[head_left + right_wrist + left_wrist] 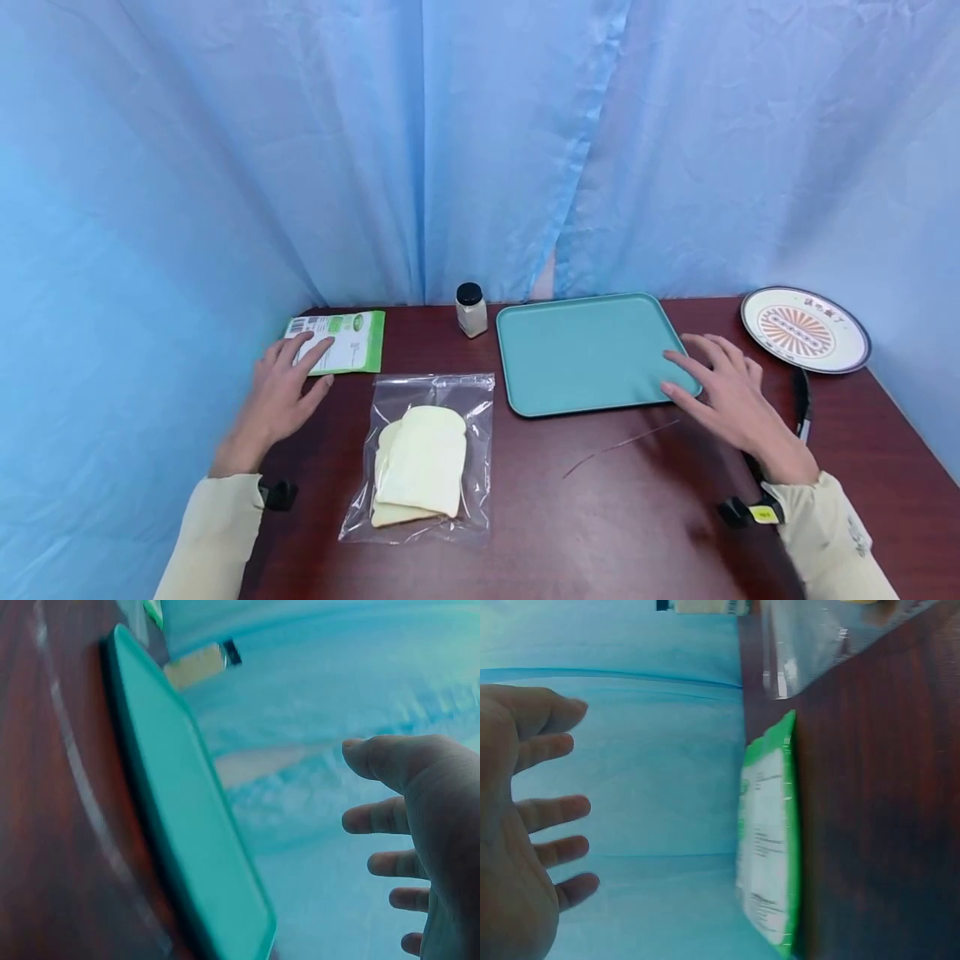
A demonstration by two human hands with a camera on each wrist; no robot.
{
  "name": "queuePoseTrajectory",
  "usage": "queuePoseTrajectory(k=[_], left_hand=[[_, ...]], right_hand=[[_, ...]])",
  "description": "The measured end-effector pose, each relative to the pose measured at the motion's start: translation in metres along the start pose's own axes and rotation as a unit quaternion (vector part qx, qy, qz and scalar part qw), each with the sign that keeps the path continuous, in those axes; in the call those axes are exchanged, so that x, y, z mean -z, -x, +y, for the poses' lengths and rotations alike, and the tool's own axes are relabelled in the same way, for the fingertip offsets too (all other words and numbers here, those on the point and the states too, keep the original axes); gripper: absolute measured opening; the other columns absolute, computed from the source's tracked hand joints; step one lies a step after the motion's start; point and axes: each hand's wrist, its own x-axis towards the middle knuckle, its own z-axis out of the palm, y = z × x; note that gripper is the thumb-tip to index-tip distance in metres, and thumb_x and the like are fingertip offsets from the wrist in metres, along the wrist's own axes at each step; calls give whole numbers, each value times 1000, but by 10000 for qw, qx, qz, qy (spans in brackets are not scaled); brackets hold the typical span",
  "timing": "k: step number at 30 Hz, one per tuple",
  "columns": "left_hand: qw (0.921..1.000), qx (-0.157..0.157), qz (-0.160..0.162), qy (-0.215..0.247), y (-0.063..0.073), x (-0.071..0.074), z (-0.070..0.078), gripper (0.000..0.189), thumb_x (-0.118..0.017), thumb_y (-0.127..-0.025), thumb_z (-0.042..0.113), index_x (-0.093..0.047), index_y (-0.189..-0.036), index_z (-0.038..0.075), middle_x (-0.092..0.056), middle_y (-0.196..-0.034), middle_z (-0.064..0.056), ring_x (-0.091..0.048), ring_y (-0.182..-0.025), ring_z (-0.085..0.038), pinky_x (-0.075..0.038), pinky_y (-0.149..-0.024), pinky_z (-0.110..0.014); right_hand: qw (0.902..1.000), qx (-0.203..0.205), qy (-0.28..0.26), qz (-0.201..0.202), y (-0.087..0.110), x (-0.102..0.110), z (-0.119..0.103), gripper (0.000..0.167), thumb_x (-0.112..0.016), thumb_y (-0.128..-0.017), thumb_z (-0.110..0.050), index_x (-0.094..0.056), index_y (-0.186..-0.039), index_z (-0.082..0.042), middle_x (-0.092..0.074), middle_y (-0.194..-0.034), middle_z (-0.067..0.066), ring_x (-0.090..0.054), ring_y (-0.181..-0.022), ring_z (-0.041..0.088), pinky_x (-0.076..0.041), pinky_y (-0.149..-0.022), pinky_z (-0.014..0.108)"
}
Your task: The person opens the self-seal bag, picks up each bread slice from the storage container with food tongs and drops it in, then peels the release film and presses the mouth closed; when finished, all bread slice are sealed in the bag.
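My left hand [281,392], fingers spread, hovers by a green-and-white packet [348,350] at the left; the left wrist view shows a gap between that hand [517,817] and the packet [769,840]. Over the right end of a teal tray [585,354] is my right hand [723,396], its fingers loosely spread. Apart from the tray [187,802], the same hand [442,825] holds nothing in the right wrist view. Between the hands lies a clear plastic bag [476,467] with slices of white bread [423,458] in it.
A small jar [472,312] with a black lid stands at the back, left of the tray. At the far right is a patterned plate [806,329]. A dark-handled object [802,400], partly hidden by my right arm, lies before it. Blue curtains [487,150] enclose the table [600,517].
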Motion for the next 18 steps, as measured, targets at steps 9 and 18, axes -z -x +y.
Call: queuePoseTrajectory(k=[9,18], left_hand=[[9922,764,-980,2,14,-28,18,78,-65,-93,40,-32,-156,8,-17,-164,-27,-15,-150,-52,-20,-110,-77],[9855,670,-1547,-179,21,-60,33,84,-63,-93,49,-29,-158,9,-15,-167,-22,-13,-153,-49,-20,-115,-73]], right_hand=[[9960,-854,165,-190,42,-5,21,67,-65,-93,-42,-45,-148,-9,-28,-158,25,-18,-145,48,-19,-93,72],[9958,-861,200,-222,53,-16,23,69,-65,-94,-43,-42,-150,-9,-25,-161,24,-16,-147,47,-20,-92,73]])
